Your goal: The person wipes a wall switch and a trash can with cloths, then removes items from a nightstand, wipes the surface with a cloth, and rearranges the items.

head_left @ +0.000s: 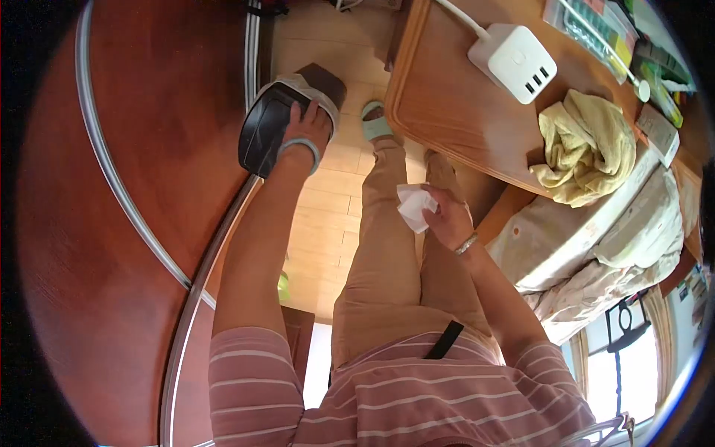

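Observation:
A dark bin stands by the wardrobe, with a black lid (261, 130) and a white liner (326, 104) folded around its rim. My left hand (307, 132) rests on the edge of this lid, fingers stretched apart toward the liner. Whether the lid is fully down I cannot tell. In front of my thighs, my right hand (449, 216) pinches a crumpled white tissue (414, 207) between thumb and fingers.
Reddish-brown wardrobe doors (149, 149) fill the left side. At the right is a wooden table (439, 97) with a white power cube (514, 63) and a yellow cloth (588, 149). Bedding (596, 246) lies beyond. My slippered foot (376, 123) is on the wooden floor (328, 197).

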The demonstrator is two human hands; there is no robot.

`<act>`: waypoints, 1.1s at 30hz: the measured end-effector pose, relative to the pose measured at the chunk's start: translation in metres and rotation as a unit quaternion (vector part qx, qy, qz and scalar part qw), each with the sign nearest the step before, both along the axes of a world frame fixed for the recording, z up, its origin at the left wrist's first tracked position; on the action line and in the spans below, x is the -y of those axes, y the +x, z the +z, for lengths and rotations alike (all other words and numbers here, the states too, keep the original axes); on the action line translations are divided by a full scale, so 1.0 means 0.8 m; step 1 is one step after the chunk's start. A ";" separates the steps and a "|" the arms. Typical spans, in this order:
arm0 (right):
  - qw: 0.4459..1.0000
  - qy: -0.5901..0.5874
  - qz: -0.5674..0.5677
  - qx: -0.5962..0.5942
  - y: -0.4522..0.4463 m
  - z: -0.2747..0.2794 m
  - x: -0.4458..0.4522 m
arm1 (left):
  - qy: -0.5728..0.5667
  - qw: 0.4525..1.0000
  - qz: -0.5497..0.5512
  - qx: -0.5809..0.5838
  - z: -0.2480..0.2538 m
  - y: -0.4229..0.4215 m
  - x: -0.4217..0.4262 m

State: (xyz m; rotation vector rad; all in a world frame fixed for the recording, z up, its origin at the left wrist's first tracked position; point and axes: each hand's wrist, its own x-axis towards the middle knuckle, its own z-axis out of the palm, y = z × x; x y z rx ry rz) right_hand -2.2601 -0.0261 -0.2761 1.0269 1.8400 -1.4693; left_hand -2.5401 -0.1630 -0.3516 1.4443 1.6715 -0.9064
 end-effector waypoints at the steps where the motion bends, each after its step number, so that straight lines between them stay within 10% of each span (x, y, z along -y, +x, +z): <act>1: 1.000 0.000 0.000 0.001 -0.003 0.001 0.000 | -0.016 1.000 0.020 0.012 -0.001 -0.003 -0.007; 33: 1.000 0.012 -0.012 -0.018 0.094 -0.058 -0.055 | 0.233 0.864 0.431 -0.118 -0.022 0.101 0.098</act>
